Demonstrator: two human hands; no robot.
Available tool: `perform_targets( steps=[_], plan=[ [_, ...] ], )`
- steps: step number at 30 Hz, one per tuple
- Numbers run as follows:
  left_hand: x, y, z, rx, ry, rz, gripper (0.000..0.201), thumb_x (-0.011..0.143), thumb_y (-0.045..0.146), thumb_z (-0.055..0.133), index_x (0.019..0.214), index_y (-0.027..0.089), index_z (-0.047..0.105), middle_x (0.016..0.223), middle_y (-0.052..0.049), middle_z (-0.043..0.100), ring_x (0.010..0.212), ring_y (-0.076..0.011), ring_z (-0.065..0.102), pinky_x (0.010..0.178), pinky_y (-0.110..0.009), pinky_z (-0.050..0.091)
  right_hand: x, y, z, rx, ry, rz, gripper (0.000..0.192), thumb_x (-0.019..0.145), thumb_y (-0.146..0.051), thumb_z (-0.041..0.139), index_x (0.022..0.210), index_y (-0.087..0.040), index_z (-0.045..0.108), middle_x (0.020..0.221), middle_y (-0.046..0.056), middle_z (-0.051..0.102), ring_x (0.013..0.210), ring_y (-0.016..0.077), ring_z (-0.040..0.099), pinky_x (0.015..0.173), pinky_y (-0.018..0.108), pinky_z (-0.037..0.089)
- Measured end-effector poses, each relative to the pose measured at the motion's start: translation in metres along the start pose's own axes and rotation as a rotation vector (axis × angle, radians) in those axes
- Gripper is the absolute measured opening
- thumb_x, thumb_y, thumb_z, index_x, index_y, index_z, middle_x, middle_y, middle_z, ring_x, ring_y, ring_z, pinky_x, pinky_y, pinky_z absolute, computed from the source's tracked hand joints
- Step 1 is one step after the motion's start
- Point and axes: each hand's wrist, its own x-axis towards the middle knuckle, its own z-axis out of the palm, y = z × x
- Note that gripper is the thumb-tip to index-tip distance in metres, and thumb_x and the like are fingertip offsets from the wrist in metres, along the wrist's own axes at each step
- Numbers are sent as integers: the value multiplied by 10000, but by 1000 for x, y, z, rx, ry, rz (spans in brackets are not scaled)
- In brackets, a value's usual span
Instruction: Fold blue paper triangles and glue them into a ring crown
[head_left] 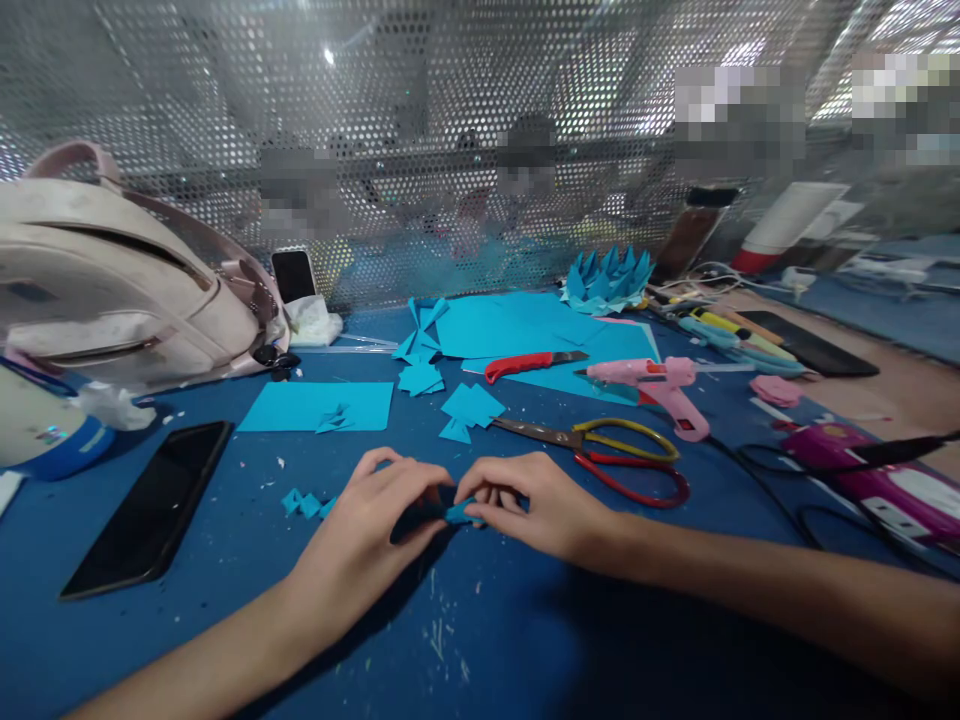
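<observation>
Near the middle of the blue table, a small folded piece of blue paper (459, 513) is pinched between my two hands. My left hand (390, 505) curves round its left side, thumb and fingertips closed on it. Fingers of my right hand (517, 500) are curled, with thumb and forefinger on its right end. Most of the paper is hidden by the fingers. Just left of my left hand lie several small folded blue pieces (306, 503). Beyond my hands are small blue paper squares (474, 405) and scissors (581, 437) with one yellow and one red handle.
A pink glue gun (660, 378), a red-handled cutter (521, 366) and blue paper sheets (510, 325) lie farther back. A black phone (154, 505) is at left, before a pale backpack (112, 280). At right sits a purple power strip (870, 480) with cables. Perforated metal (420, 200) borders the back.
</observation>
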Motion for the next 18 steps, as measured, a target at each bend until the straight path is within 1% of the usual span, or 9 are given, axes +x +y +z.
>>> perform_targets(
  steps=[2,4,7,10,13,18],
  plan=[
    [-2,0,2,20,-11,36,263,882,68,612,1073,244,569,898,28,670,815,-156,600,898,-358,387,-1,1,0,-23,-7,-28,99,887,-226,604,916,-161,673,667,-11,639,536,74,504,523,169,381],
    [-1,-1,4,5,-26,1,240,877,76,622,1050,236,583,887,29,681,800,-156,603,903,-358,386,0,1,1,-26,-17,-15,88,884,-225,604,896,-163,664,661,-13,635,536,74,504,522,171,378],
    [4,-2,4,-29,-85,-139,152,840,128,671,941,239,643,851,30,713,822,-185,613,858,-350,403,1,0,2,-17,-24,45,67,868,-221,616,843,-165,644,631,-22,613,528,77,493,518,177,373],
    [10,-2,2,-69,-134,-286,52,813,196,692,809,248,688,820,30,734,835,-213,609,836,-358,399,3,1,3,-5,-22,98,86,871,-226,615,810,-165,619,610,-29,588,516,77,472,509,182,362],
    [13,-1,-2,-111,-129,-365,64,816,233,673,765,251,710,797,20,742,825,-223,604,817,-366,393,3,2,3,13,-18,131,137,886,-260,608,786,-168,590,583,-42,537,505,76,442,491,184,336],
    [17,-1,-6,-128,-117,-394,139,829,234,642,713,247,718,756,17,740,796,-215,620,770,-353,407,3,1,2,13,-23,145,158,895,-282,608,788,-169,583,588,-49,505,531,80,447,500,182,320]
  ],
)
